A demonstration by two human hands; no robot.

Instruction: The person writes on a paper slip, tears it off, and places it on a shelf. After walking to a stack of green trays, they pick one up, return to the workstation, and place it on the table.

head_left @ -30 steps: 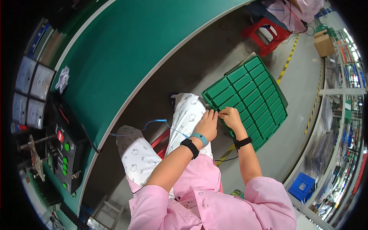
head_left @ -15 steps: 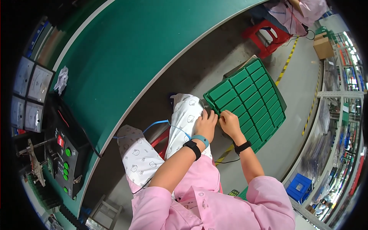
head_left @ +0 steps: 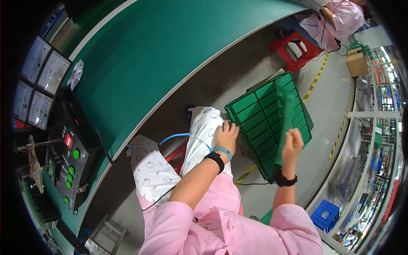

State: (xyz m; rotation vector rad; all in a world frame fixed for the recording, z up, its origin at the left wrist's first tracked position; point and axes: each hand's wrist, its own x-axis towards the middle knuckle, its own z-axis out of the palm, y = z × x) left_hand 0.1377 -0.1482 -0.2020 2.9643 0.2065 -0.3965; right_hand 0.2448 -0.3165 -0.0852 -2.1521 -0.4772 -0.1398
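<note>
To my right stands a dark green compartment tray (head_left: 257, 123), divided into rows of rectangular cells. My right hand (head_left: 292, 144) is closed on a thin green tray (head_left: 285, 114), which is tipped up nearly edge-on above the compartments and smeared by motion. My left hand (head_left: 228, 137) lies at the near left corner of the lower tray, beside my thigh, with fingers stretched out and a little apart. Whether its fingertips touch the rim I cannot tell. A blue wrist strap (head_left: 223, 152) with a cord and a black band are on my left wrist; another black band circles the right.
A green-topped workbench (head_left: 170, 46) curves along the left, with a black control box (head_left: 70, 157) bearing green buttons. A co-worker (head_left: 340, 17) sits beyond on a red stool (head_left: 293, 51). Shelving (head_left: 357, 114), a blue bin (head_left: 325, 214) and a cardboard box (head_left: 357, 63) line the right.
My right hand has moved right, raising the thin green tray's left side and tilting it up off the tray below. My left hand has stayed almost in place.
</note>
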